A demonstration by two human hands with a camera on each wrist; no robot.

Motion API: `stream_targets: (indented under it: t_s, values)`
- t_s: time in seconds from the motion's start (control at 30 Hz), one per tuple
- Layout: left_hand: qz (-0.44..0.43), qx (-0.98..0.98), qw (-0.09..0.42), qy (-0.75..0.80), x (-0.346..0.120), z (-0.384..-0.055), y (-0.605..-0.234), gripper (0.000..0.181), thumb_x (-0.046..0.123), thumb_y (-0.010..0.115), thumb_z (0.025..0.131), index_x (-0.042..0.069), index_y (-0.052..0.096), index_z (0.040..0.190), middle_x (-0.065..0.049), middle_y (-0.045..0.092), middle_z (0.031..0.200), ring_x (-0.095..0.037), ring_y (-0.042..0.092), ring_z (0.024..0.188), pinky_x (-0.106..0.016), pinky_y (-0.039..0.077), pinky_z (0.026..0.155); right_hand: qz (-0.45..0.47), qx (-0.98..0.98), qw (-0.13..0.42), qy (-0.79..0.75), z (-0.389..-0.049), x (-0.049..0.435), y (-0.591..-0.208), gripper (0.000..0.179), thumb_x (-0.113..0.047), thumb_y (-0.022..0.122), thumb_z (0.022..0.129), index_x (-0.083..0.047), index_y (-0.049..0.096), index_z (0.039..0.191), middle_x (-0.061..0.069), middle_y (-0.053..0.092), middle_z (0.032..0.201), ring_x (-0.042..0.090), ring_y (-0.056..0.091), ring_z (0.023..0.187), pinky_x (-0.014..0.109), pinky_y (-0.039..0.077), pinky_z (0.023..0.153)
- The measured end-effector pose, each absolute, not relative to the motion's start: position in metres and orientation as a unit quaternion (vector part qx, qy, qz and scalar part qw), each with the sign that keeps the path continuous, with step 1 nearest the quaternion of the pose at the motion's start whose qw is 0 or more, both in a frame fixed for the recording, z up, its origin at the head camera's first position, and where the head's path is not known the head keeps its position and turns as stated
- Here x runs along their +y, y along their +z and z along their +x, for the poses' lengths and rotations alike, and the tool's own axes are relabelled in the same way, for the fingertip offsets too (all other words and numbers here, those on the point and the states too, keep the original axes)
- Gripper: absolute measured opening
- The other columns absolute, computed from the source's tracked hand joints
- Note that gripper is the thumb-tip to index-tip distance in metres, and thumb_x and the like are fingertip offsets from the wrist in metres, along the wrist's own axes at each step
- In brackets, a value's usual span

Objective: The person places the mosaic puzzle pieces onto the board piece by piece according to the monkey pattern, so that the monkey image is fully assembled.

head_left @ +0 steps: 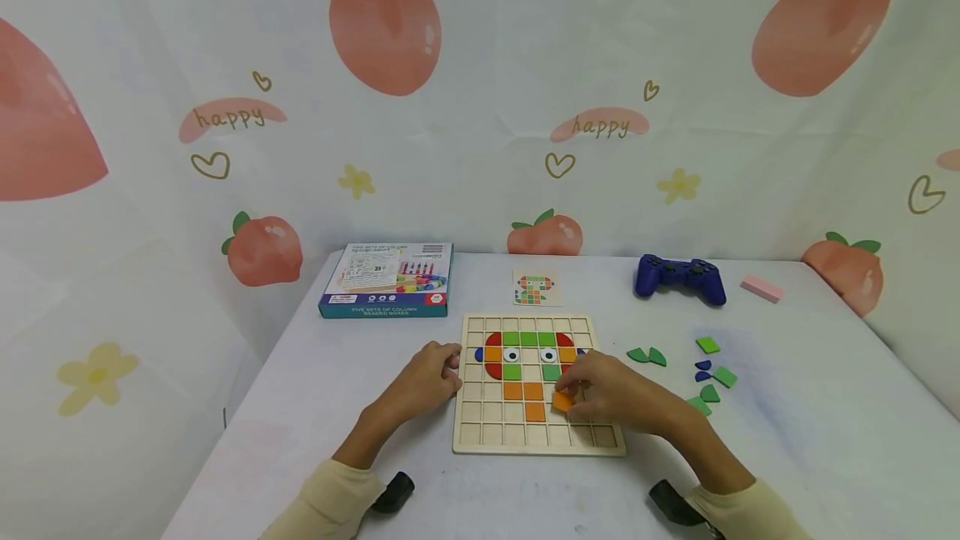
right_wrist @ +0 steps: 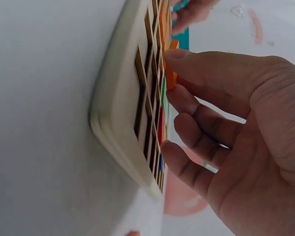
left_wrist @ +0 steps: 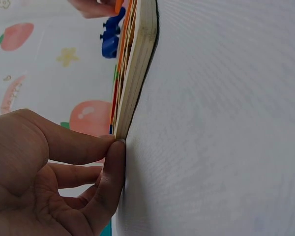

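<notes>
At lower centre, the right hand pinches an orange tile. The left hand grips the left edge of the board.

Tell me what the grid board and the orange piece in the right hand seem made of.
Grid board: probably plywood, matte; its pale edge shows layered lines. Orange piece: smooth and evenly coloured, so perhaps painted wood or plastic.

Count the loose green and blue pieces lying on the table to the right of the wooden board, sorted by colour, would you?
Green pieces: 6
Blue pieces: 2
Total in sight: 8
</notes>
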State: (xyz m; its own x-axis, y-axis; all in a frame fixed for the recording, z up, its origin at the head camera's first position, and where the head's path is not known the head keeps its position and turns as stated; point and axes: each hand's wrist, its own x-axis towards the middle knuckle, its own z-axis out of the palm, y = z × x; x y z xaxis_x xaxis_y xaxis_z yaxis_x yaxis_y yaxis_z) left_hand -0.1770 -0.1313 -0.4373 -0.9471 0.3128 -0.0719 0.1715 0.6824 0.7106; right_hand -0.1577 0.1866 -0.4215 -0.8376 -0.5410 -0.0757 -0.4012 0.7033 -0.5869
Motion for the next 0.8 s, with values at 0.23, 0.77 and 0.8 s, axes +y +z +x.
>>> stream_targets:
  t_s: [0.23,0.77,0.8]
  values:
    - [0.135,0.913,0.091,0.373,-0.131,-0.177,-0.438,0.054,-0.002,0.070,0.091,-0.012,0.058,0.143,-0.008,0.054,0.098,-0.019,0.051,0.093,-0.027,0.051,0.077,-0.282,0.912,0.128,-0.268,-0.152,0.173,-0.424,0.024,-0.027,0.083,0.091,-0.019,0.080,0.114,-0.013,0.068,0.113,0.014,0.059,0.111,0.046,0.052,0.103]
    - [0.132,0.914,0.094,0.372,-0.131,-0.179,-0.441,0.054,-0.001,0.070,0.092,-0.012,0.057,0.143,-0.007,0.055,0.098,-0.019,0.053,0.093,-0.028,0.053,0.079,-0.308,0.903,0.143,-0.263,-0.138,0.154,-0.420,0.026,-0.019,0.084,0.087,-0.022,0.081,0.113,-0.018,0.068,0.108,0.006,0.057,0.104,0.037,0.053,0.101]
    - [0.130,0.914,0.095,0.373,-0.131,-0.179,-0.441,0.055,-0.001,0.070,0.092,-0.012,0.057,0.144,-0.007,0.055,0.098,-0.019,0.052,0.093,-0.028,0.053,0.079,-0.307,0.903,0.145,-0.262,-0.138,0.154,-0.420,0.026,-0.019,0.083,0.087,-0.022,0.080,0.113,-0.018,0.067,0.109,0.006,0.057,0.106,0.038,0.053,0.102]
